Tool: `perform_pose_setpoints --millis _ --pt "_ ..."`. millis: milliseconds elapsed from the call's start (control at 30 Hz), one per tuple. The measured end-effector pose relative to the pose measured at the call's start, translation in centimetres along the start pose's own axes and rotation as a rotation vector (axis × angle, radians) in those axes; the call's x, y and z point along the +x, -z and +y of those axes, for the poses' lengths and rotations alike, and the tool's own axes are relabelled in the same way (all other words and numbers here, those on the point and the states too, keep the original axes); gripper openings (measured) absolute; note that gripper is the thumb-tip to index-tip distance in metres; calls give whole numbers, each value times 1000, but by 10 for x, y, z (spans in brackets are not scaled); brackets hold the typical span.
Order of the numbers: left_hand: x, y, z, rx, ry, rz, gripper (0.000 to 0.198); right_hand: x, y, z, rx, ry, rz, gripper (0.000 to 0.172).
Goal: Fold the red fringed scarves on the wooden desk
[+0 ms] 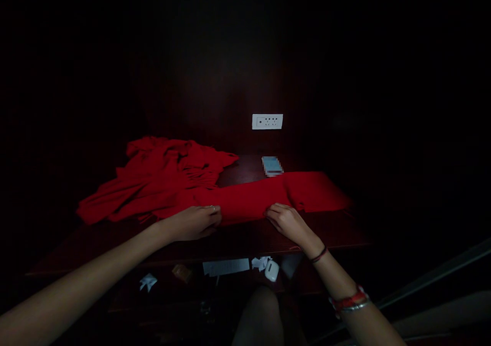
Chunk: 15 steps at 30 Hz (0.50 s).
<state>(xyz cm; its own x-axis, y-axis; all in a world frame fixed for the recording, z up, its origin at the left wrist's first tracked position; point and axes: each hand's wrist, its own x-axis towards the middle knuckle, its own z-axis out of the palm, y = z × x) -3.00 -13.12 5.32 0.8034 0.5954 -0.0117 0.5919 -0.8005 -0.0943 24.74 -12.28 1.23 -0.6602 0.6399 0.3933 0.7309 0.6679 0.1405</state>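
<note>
Dark tabletop [245,239]: left hand [197,222] and right hand [287,222] pinch cloth [245,200] near front edge, likely to flatten it. Heap [164,169] lies toward left edge, presumably leaving room.

The slender, bare left forearm [99,272] reaches diagonally inward to the ringed left hand [194,223], palm down, fingers curled. Opposite, the bare right forearm [339,279] angles inward too; the right hand [287,220] bends its fingers into a pinch, knuckles upward.
</note>
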Motion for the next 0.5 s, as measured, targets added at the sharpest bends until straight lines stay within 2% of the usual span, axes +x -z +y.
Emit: perform_pose_setpoints --millis 167,333,500 --pt "-26 -7 -18 216 -43 9 29 0 -1 -1 -2 11 1 17" --pt "-43 -21 -31 327 -121 5 37 0 1 0 -12 55 -15 16" --pt "-67 -26 -47 366 -32 79 41 -1 2 0 -34 60 -33 13"
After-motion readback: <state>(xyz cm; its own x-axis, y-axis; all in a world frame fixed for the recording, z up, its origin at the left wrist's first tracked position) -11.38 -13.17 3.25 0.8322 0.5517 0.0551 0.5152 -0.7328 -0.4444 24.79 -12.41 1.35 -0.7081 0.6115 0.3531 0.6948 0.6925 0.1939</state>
